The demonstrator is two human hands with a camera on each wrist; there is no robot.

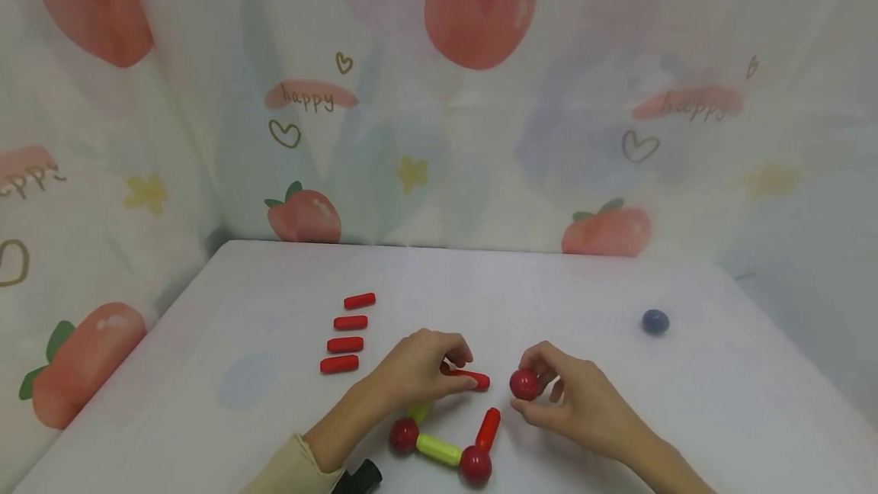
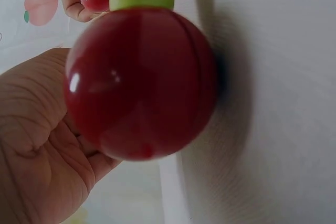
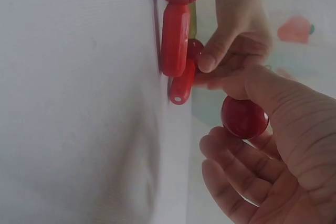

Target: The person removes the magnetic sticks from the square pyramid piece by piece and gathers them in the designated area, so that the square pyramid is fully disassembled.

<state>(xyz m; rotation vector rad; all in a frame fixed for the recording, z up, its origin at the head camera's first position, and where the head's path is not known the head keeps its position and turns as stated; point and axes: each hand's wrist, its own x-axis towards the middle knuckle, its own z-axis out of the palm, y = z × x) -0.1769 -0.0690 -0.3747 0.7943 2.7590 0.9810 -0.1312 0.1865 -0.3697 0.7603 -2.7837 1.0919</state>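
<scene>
In the head view the left hand holds a red rod whose free end points right; a bit of red ball shows under its fingers. The right hand pinches a red ball between thumb and fingers, a short gap from that rod. Nearer the front, a red ball joins a yellow-green rod to another red ball, from which a red rod extends. Behind the left hand, a second yellow-green rod is partly hidden. The right wrist view shows the pinched ball.
Several loose red rods lie in a column left of the hands on the white table. A dark blue ball sits at the back right. A black object is by the left sleeve. Patterned cloth hangs behind.
</scene>
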